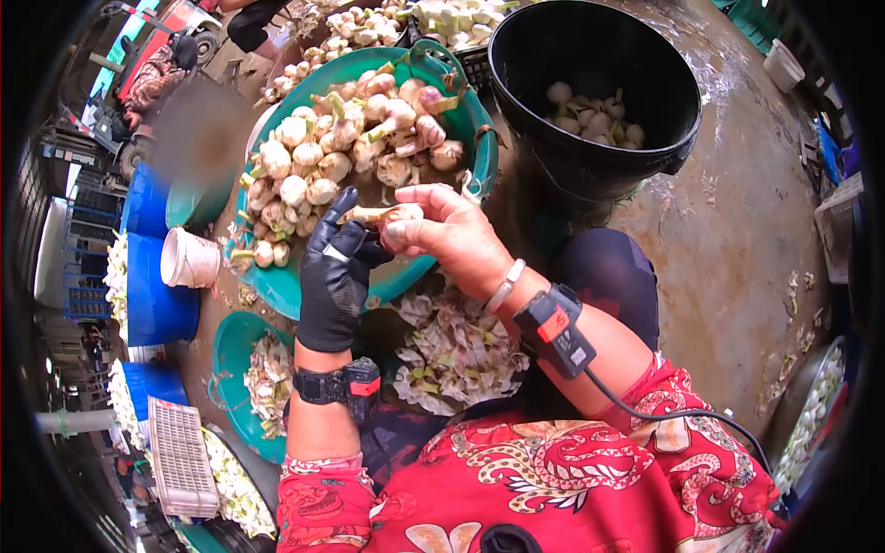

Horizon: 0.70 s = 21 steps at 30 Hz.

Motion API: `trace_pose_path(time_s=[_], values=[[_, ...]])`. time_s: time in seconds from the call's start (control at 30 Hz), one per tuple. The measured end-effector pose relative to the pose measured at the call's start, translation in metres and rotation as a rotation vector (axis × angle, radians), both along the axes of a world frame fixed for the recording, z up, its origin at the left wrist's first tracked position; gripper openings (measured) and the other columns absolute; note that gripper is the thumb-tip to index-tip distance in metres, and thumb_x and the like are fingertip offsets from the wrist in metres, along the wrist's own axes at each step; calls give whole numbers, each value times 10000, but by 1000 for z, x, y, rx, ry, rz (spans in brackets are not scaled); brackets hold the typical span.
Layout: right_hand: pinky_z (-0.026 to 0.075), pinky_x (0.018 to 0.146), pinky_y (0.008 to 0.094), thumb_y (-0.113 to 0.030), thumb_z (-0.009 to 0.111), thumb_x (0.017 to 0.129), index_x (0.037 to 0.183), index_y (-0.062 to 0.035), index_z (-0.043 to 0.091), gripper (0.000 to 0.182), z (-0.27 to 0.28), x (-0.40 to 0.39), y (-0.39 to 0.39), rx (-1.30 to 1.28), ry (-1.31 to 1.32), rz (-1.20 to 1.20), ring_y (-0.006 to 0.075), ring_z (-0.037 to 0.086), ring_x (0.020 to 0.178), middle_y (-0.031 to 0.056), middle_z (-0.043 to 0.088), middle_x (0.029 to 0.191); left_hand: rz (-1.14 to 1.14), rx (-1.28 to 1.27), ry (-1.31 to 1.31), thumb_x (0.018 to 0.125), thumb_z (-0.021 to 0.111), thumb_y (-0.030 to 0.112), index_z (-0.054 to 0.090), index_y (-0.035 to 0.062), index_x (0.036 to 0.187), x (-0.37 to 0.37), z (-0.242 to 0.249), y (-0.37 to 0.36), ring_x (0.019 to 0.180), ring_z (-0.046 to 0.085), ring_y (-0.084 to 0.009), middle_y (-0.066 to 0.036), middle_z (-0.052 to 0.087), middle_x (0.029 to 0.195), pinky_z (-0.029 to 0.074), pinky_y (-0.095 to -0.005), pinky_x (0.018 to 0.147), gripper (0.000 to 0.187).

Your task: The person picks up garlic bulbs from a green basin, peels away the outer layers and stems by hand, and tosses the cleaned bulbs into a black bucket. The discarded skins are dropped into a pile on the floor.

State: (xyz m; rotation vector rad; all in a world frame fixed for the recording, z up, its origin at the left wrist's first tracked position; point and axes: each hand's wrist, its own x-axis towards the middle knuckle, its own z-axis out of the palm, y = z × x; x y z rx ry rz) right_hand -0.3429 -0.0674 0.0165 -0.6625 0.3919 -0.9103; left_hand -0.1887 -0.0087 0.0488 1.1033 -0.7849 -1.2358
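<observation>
My left hand (334,276), in a black glove, and my bare right hand (452,229) meet over the near edge of a green basin (485,152). Between them is a garlic bulb (376,215) with its stalk pointing left. The gloved fingers are closed at the stalk end, while my right thumb and fingers pinch the bulb end and partly cover it. Many unpeeled garlic bulbs (313,157) fill the basin just beyond my hands. To the right, a black bucket (590,170) has pale, cleaned-looking bulbs (599,120) at its bottom.
Loose garlic skins (461,355) are heaped below my hands. A smaller green basin (230,369) holds more skins at left. Further left stand a white bucket (191,258), blue tubs (164,295) and a plastic crate (182,456). A person (249,26) is partly visible at the top.
</observation>
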Motion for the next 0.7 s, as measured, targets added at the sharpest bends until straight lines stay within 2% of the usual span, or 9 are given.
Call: trace_pose_path(time_s=[0.1,0.17,0.27,0.33,0.4,0.53,0.6,0.67,0.7], values=[[471,658,245,-44,671,821,1176,54,484,412,0,-1,7,111,-63,124,122,595,791,80,630,929,8,-2,61,941,553,157,485,-10,1289,10,-2,18,879,642,-163,-100,640,1039,539,-323,808,392],[486,715,254,-58,692,817,1221,56,466,477,-5,2,10,80,-116,232,118,590,826,74,625,964,17,15,-93,925,586,157,552,-21,1208,15,-7,26,885,645,-164,-103,650,1033,543,-310,798,336],[494,773,266,-67,700,822,1270,59,441,533,-1,8,25,-93,61,116,113,586,848,60,616,1003,82,-2,-249,902,620,140,601,-20,1136,6,-2,35,878,650,-162,-100,658,1030,546,-295,779,284],[500,807,278,-66,699,828,1311,56,412,575,-5,10,28,-146,111,115,117,588,846,46,602,1000,89,21,-203,892,625,110,606,-19,1128,6,-3,39,862,653,-157,-99,660,1030,550,-288,762,270],[496,764,264,-58,681,842,1310,50,412,551,-9,12,29,-41,11,136,110,576,810,30,587,941,90,22,-219,889,623,100,608,-21,1121,4,-2,42,864,653,-154,-96,661,1029,549,-290,768,262],[488,706,254,-93,638,881,1314,47,406,511,-14,15,32,-43,68,144,100,554,765,20,571,880,86,84,-284,884,602,59,612,-17,1115,4,-5,43,859,647,-151,-93,660,1021,544,-287,757,244],[471,652,244,-136,577,923,1299,43,416,446,-12,13,35,-148,278,132,91,535,739,18,569,845,61,153,-518,874,598,64,610,-15,1123,1,-1,44,854,645,-161,-93,662,994,538,-281,745,262],[464,629,233,-179,552,937,1285,40,422,431,-10,14,36,-131,268,89,87,534,735,19,576,832,47,125,-597,869,588,34,609,-9,1133,7,-15,46,848,637,-146,-84,657,1009,532,-276,747,269],[462,620,228,-211,541,947,1297,23,418,439,-10,13,34,-214,301,100,85,540,751,17,580,875,35,89,-682,864,579,4,608,-4,1143,6,-15,46,842,630,-130,-75,651,1024,526,-272,749,281]])
